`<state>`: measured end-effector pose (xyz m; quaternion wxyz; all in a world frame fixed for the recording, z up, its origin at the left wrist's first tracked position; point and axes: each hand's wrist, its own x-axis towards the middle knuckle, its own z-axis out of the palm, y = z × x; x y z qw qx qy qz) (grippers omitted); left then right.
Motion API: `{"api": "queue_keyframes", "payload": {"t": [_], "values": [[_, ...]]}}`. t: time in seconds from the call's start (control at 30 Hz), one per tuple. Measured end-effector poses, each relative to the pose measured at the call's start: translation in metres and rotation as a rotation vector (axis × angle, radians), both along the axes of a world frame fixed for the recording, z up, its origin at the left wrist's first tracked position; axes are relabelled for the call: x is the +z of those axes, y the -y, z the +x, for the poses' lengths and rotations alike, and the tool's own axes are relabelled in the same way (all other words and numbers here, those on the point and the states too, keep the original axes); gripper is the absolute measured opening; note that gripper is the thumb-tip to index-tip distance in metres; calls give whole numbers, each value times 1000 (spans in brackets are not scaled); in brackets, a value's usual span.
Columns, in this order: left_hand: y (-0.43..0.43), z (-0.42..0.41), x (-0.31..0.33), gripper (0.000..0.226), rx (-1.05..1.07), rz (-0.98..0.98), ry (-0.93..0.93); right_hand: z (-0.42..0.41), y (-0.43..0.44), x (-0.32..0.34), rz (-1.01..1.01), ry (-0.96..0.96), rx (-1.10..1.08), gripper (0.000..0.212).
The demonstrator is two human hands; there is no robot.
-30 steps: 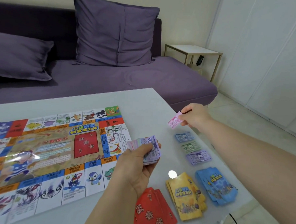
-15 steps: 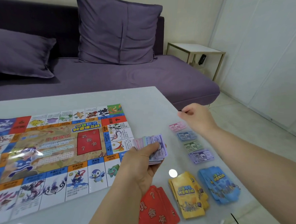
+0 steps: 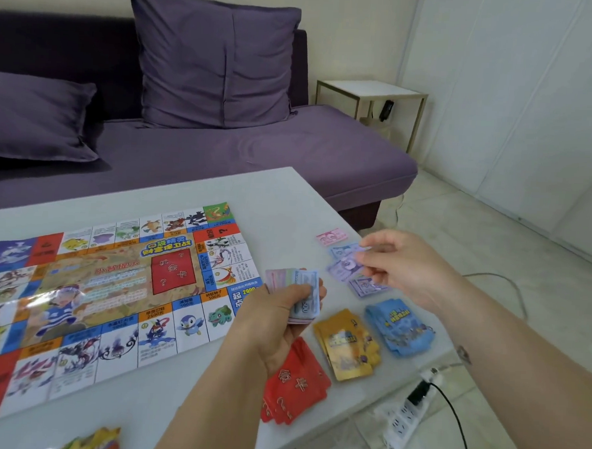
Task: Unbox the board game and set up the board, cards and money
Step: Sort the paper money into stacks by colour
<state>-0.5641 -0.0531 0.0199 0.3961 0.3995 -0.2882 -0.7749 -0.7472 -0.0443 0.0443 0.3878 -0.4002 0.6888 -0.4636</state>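
left hand (image 3: 279,316) fingers grasp money stack (image 3: 307,281) | right hand (image 3: 409,264) fingers pinch purple note (image 3: 342,268)

You have one view, worn on your head, looking forward and down over the table (image 3: 289,196) from its near edge toward the far edge and the sofa (image 3: 257,153) behind. It sits close: your left hand (image 3: 276,312) and right hand (image 3: 405,264) loom large by the right edge.
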Motion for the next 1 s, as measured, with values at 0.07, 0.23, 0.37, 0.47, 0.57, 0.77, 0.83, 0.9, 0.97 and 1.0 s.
{"api": "queue_keyframes", "payload": {"t": [0.07,0.23,0.37,0.47,0.57,0.77,0.83,0.9,0.97,1.0], "values": [[-2,-1,0,12,22,-2,15,-14,-7,-7,-16,3,-122,14],[-8,-4,-1,14,32,14,31,-33,-12,-35,19,-221,-223,16],[-9,-6,-2,14,20,13,48,-38,-3,-46,76,-309,-206,21],[-8,-7,-3,13,7,8,49,-42,0,-54,126,-413,-179,24],[-7,-10,-3,11,3,10,45,-43,0,-55,125,-602,-167,23],[-6,-12,-4,14,9,29,27,-32,4,-57,47,-900,137,18],[-6,-12,-3,13,9,33,18,-30,4,-55,67,-946,150,20],[-6,-12,-3,12,7,33,19,-30,3,-53,77,-972,150,20],[-6,-11,-4,12,8,36,23,-30,2,-52,86,-997,159,20],[-6,-10,-4,12,10,38,23,-30,1,-52,86,-1000,165,20]]}}
